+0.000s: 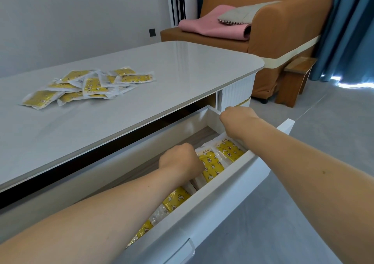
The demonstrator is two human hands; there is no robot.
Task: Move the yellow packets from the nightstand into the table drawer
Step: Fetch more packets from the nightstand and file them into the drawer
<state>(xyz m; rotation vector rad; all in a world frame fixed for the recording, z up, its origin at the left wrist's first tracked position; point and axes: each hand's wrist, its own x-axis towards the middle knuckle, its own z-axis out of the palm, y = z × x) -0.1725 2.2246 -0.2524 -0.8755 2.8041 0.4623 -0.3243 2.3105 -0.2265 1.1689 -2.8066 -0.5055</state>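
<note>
Behind our white table (182,69) stands an orange sofa (283,33). From the head camera we see yellow packets (89,85) piled on the tabletop and more packets (212,166) inside the open drawer (222,199). Our left hand (180,160) is closed on one there; our right hand (236,118) is curled closed at the drawer's corner, and whether it holds anything we cannot tell. Print on the packets is unreadable.

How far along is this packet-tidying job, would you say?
Partly done. Several yellow packets in the drawer already lie in a row along the open drawer. Both hands are down in it: the left hand and right hand seem to be arranging packets, fingers hidden. A loose pile of packets waits on the tabletop, roughly a dozen left to move.
</note>
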